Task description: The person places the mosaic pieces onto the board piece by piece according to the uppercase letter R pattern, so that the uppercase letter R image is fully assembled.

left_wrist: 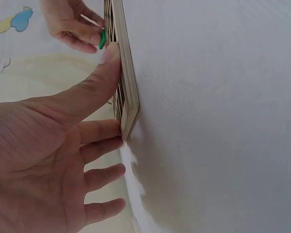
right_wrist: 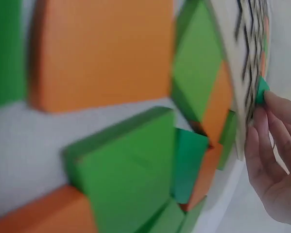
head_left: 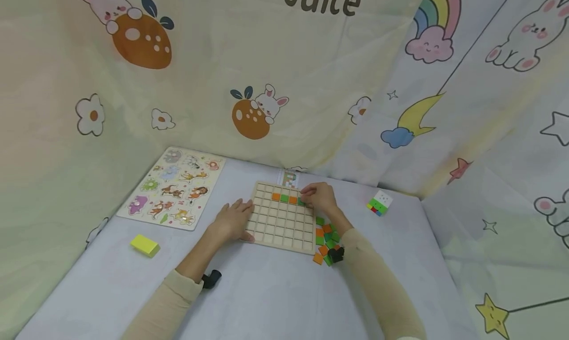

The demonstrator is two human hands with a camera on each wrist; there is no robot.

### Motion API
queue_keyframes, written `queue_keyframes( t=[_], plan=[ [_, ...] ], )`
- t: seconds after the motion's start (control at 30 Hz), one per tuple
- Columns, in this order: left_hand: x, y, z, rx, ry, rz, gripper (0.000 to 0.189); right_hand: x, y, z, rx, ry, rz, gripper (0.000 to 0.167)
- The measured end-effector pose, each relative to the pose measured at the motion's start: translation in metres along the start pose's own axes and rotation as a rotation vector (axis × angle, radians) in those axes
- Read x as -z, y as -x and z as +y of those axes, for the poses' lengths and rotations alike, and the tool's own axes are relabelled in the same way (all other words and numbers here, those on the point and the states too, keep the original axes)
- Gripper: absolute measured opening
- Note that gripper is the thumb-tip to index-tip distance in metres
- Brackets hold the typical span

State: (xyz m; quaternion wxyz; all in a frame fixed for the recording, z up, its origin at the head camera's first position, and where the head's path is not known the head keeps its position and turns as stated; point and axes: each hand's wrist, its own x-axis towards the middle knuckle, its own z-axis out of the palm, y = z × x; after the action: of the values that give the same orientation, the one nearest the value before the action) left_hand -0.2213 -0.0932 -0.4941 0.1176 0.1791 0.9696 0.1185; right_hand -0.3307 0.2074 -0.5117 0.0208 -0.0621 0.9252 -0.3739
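A square wooden grid board [head_left: 280, 219] lies on the table, with orange, green and orange tiles in a row near its far edge. My right hand [head_left: 321, 196] pinches a green tile [right_wrist: 262, 90] between thumb and fingertips at the right end of that row. In the left wrist view the same green tile [left_wrist: 102, 39] tilts close over the board. My left hand [head_left: 232, 222] rests against the board's left side, fingers extended. Its thumb [left_wrist: 109, 58] lies along the board's edge, and the other fingers spread beside the corner.
Loose orange and green tiles [head_left: 327, 236] lie in a heap right of the board. A pattern card [head_left: 290, 179] sits behind it. An animal puzzle board [head_left: 173, 187] and a yellow block [head_left: 144, 245] are at left, a colored cube [head_left: 380, 203] at right.
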Motion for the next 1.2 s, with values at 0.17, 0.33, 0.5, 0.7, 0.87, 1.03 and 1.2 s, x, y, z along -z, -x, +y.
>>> queue_keyframes(
  t=[0.17,0.33,0.5,0.7,0.87,1.03,1.2],
  plan=[
    [0.003,0.0,0.001,-0.002,-0.009,-0.004,0.105,-0.002,0.002,-0.001,-0.014,0.028,0.049,0.015],
    [0.004,-0.001,-0.001,0.01,-0.032,-0.005,0.106,-0.002,0.003,-0.004,-0.009,0.064,0.061,0.018],
    [0.005,-0.003,-0.002,0.009,-0.048,-0.006,0.106,0.004,0.005,-0.006,-0.034,0.034,0.037,0.021],
    [0.006,-0.003,-0.002,0.02,-0.047,-0.014,0.106,0.013,0.015,-0.006,-0.017,-0.042,-0.008,0.026],
    [0.006,-0.003,-0.002,0.014,-0.029,-0.015,0.106,0.021,0.024,-0.001,0.019,-0.051,0.001,0.031],
    [0.005,-0.003,0.0,0.015,-0.006,-0.02,0.106,0.031,0.033,0.003,0.061,-0.032,-0.006,0.029],
    [0.001,-0.004,0.001,0.01,-0.004,-0.032,0.107,0.041,0.045,0.008,0.039,-0.001,-0.012,0.026]
  ],
)
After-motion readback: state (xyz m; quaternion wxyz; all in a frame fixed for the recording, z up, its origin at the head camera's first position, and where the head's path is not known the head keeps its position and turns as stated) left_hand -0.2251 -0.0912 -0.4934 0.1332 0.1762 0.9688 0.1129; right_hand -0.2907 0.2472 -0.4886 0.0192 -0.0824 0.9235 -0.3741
